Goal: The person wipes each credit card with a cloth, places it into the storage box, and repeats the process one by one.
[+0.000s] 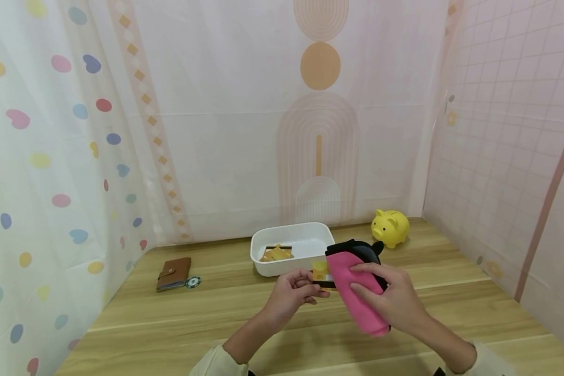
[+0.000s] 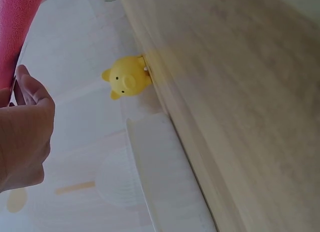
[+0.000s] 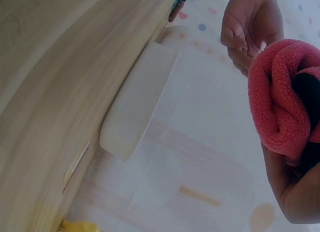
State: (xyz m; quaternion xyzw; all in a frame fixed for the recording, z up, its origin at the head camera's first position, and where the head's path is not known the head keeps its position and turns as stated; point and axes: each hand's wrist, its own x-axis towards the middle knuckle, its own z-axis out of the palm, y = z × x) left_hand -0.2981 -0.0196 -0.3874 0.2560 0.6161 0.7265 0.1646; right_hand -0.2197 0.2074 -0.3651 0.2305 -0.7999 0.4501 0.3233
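Observation:
My left hand (image 1: 289,293) pinches the left end of a card (image 1: 323,285) with a dark stripe and a yellow patch. The card's right end is hidden at the edge of a folded pink-and-black plush cloth piece (image 1: 359,292). My right hand (image 1: 397,296) grips this soft piece from the right, thumb and fingers on its pink side. In the right wrist view, its fluffy pink folds (image 3: 277,102) surround a dark inner part. Whether the card is inside it or behind it, I cannot tell. The left wrist view shows my left hand (image 2: 25,134) just below the pink fabric.
Behind my hands stands a white tub (image 1: 310,263) with yellow items and a striped card (image 1: 278,253) inside. A yellow piggy bank (image 1: 391,228) stands at the back right. On the left lie a brown wallet (image 1: 175,272) and a poker chip (image 1: 193,282). Curtains surround the wooden table (image 1: 207,318).

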